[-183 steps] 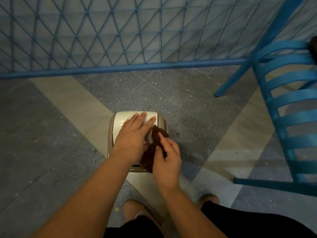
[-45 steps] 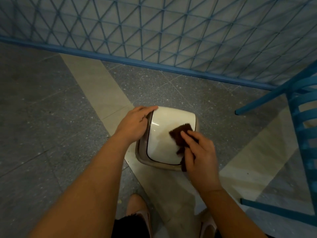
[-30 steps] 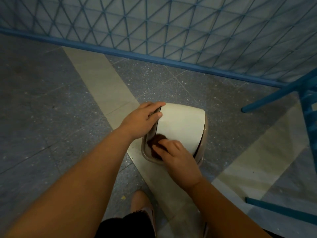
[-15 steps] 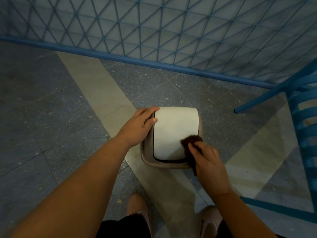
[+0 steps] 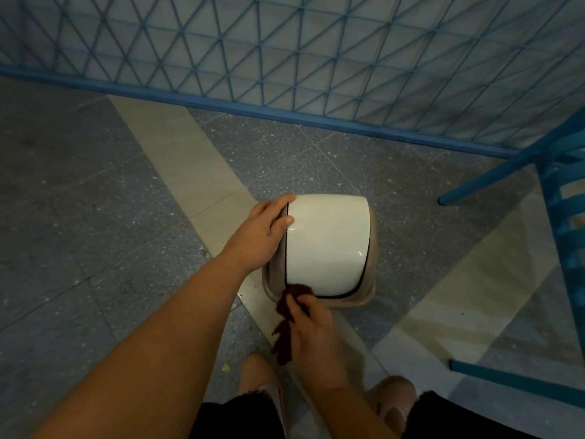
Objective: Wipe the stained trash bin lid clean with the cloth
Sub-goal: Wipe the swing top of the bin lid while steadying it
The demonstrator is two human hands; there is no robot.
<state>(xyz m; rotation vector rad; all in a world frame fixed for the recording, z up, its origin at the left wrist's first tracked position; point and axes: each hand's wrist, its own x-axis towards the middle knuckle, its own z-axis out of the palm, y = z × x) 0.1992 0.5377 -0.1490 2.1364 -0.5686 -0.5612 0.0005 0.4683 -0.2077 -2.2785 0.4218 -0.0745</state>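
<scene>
On the floor: trash bin (image 5: pixel 368 291) stands upright on the grey speckled tiles, seen from above, tan rim framing the cream lid (image 5: pixel 327 242).
Lid, position: seated in the bin's top opening, domed, glossy, a dark gap running round its near and left edges.
Lid, long axis: runs from the bin's near edge to its far edge, the rounded far end pointing towards the blue lattice fence (image 5: pixel 316 58).
Bin contents: cannot tell, the lid covers the opening.
Left hand (image 5: pixel 262 232): clamped on the bin's left side, fingers curled over the far-left corner of the rim, thumb tip pressed on the lid's left edge.
Right hand (image 5: pixel 311 337): at the bin's near-left corner, fingers pinched tight around the cloth (image 5: pixel 286 324).
Cloth: dark brown, crumpled; top end bunched against the lid's near-left corner and the rim, the rest hanging down below the bin's near edge beside the palm.
Blue chair (image 5: pixel 560 248): right of the bin, well apart.
Feet: near side of the bin, pale shoes (image 5: pixel 392 397) on the tiles.
</scene>
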